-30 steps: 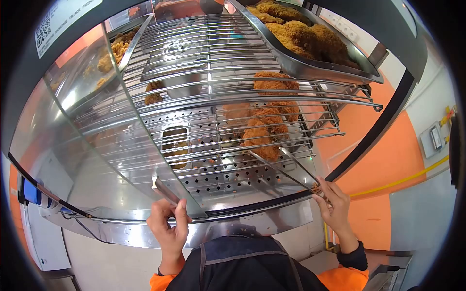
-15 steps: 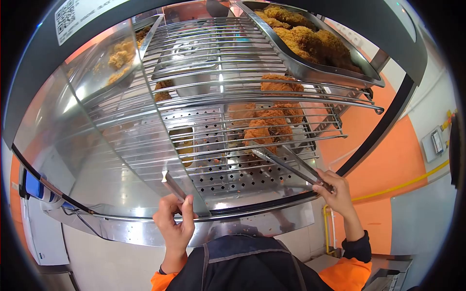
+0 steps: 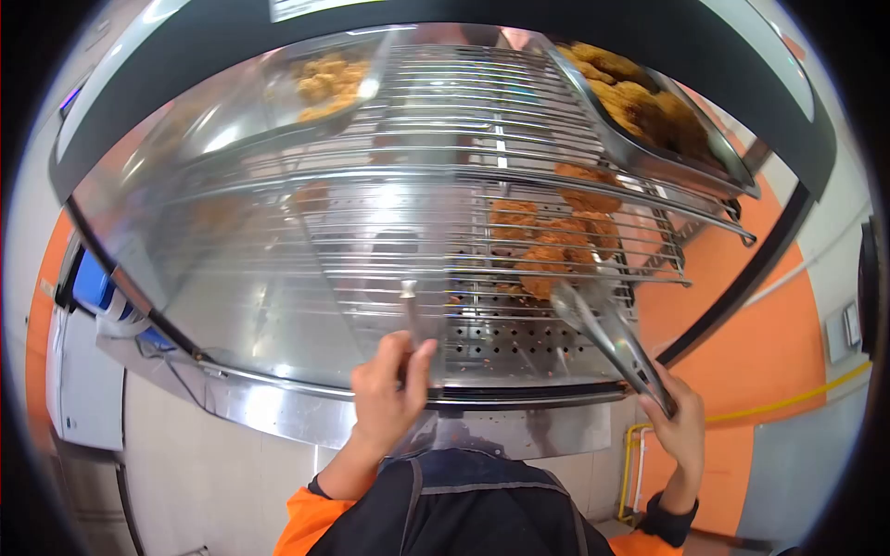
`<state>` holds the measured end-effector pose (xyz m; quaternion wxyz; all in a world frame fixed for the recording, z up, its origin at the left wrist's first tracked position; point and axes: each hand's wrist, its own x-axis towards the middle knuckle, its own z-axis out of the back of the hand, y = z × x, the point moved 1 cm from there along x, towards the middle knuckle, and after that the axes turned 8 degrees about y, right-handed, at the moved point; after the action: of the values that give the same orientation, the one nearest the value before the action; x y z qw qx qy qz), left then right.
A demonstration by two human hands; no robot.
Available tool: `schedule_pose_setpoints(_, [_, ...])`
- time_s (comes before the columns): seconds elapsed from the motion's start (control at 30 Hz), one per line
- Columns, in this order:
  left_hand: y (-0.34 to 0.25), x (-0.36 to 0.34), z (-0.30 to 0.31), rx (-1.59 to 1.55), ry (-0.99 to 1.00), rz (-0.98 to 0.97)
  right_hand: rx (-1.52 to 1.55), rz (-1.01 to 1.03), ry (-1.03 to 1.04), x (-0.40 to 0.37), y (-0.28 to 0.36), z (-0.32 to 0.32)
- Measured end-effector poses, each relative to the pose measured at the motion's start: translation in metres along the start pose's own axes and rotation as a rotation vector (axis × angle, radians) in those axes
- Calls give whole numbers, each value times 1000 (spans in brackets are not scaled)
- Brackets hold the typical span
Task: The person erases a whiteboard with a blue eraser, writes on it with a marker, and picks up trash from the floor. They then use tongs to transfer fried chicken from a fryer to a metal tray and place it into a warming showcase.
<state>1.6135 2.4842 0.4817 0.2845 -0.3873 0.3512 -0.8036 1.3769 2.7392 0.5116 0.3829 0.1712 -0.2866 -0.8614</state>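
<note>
My left hand (image 3: 391, 394) is closed around the upright handle (image 3: 411, 310) of the sliding glass door (image 3: 399, 250) on the display warmer. The door covers the left and middle of the opening. In my right hand (image 3: 679, 417) I grip metal tongs (image 3: 616, 347), which reach in through the open right side. The tong tips lie close together just in front of several fried chicken pieces (image 3: 556, 241) on the lower wire rack (image 3: 473, 269). I see nothing between the tips, though they are blurred.
Above, a metal tray of golden fried pieces (image 3: 640, 102) stands at the right on the upper rack (image 3: 464, 120). Another tray holds small fried pieces (image 3: 329, 83) at the left. A perforated metal floor (image 3: 501, 347) with crumbs lies below. The warmer's dark frame (image 3: 742, 269) curves along the right.
My left hand has slid the glass door to the right, narrowing the opening. The tongs have drawn back a little from the chicken and their arms have closed together. The camera view has shifted.
</note>
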Motion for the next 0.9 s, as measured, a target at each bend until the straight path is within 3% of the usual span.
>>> schedule_pose_setpoints(0.07, [-3, 1, -4, 25, 32, -46, 72, 6, -33, -25, -16, 3])
schedule_pose_setpoints(0.13, [-9, 4, -12, 26, 46, -134, 367, -131, 2, -54, -24, 5])
schedule_pose_setpoints(0.2, [-14, 3, -25, -13, 76, -171, 503, -42, 55, -81, -64, -3])
schedule_pose_setpoints(0.3, [-26, 5, -40, -71, 145, -204, 642, -31, -124, -125, -72, -24])
schedule_pose_setpoints(0.47, [-47, 5, -73, -195, 299, -224, 1059, 279, -179, -112, -99, -40])
schedule_pose_setpoints(0.7, [-70, 0, -121, -233, 483, -244, 1107, 293, -228, -111, -110, -34])
schedule_pose_setpoints(0.9, [-84, -10, -151, -509, 670, -273, 1119, 284, -248, -120, -122, -29])
